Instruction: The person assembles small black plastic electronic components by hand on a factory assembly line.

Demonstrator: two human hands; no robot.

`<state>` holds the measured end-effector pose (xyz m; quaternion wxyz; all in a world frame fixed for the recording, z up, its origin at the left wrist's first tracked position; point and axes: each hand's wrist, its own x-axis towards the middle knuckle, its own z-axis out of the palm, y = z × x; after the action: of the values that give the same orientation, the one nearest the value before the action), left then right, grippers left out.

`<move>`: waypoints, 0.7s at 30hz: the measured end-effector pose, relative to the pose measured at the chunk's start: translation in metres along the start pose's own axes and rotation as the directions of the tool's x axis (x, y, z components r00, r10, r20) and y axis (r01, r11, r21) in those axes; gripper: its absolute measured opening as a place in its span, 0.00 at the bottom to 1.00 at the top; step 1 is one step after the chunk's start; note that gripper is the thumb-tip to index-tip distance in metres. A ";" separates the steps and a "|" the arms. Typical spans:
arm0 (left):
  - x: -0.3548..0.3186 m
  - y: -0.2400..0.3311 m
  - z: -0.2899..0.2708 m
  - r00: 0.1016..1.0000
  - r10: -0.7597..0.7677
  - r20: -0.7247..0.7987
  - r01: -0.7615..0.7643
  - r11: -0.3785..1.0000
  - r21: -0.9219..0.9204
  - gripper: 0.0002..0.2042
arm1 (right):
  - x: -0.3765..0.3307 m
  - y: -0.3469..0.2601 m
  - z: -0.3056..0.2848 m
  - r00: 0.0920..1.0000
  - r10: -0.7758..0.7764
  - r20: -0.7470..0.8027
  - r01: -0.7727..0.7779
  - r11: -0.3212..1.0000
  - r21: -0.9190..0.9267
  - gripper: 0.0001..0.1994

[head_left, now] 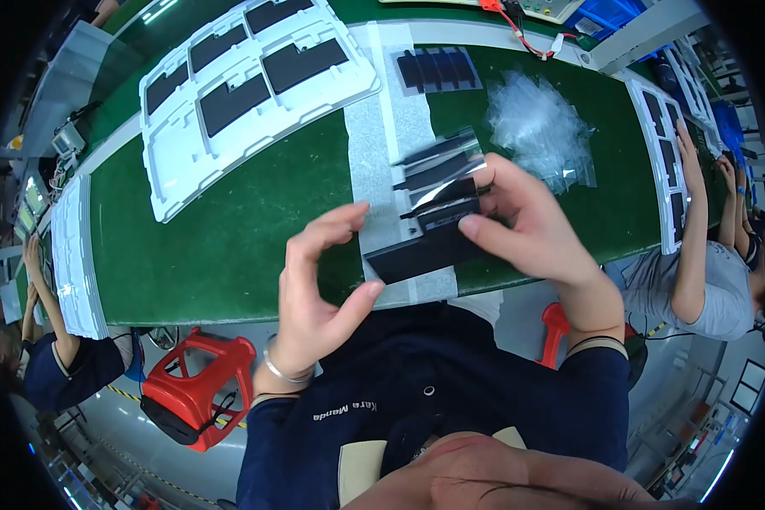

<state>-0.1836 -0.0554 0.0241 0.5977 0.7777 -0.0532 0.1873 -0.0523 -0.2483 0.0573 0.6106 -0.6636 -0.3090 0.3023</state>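
My right hand [531,223] grips a flat black panel [429,255] over the bench, thumb on top and fingers behind its far side. Shiny clear film and dark strips [440,166] stand up from the panel's far part, blurred by motion. My left hand [314,276] is open beside the panel's left end, fingers and thumb apart, nothing in it. A pale textured strip [370,157] runs along the green bench beneath the panel. Farther back on the strip's right lies a dark banded sheet [439,70] in clear film.
A white tray [163,191] with several black panels lies at far left. Loose clear film pieces [541,127] are heaped at right. Stacked white trays [76,255] line the left edge. Co-workers sit on both sides; a red stool [197,387] stands below. Red cables [523,38] lie at the back.
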 end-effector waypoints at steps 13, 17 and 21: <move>-0.016 -0.004 0.023 0.970 -0.210 -0.121 0.129 0.870 -0.476 0.24 | 0.003 0.018 0.020 0.946 -0.277 -0.168 0.294 0.952 0.083 0.07; -0.019 -0.005 0.023 0.973 -0.203 -0.113 0.131 0.882 -0.453 0.24 | 0.000 0.014 0.012 0.998 0.021 -0.055 -0.014 0.993 0.118 0.09; -0.017 -0.002 0.024 0.980 -0.175 -0.094 0.125 0.913 -0.389 0.24 | -0.001 0.017 0.012 0.999 0.032 -0.036 -0.020 0.961 0.276 0.09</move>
<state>-0.1933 -0.0798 0.0116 0.7521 0.6351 0.0095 0.1760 -0.0621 -0.2428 0.0397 0.6989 -0.5823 -0.2428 0.3369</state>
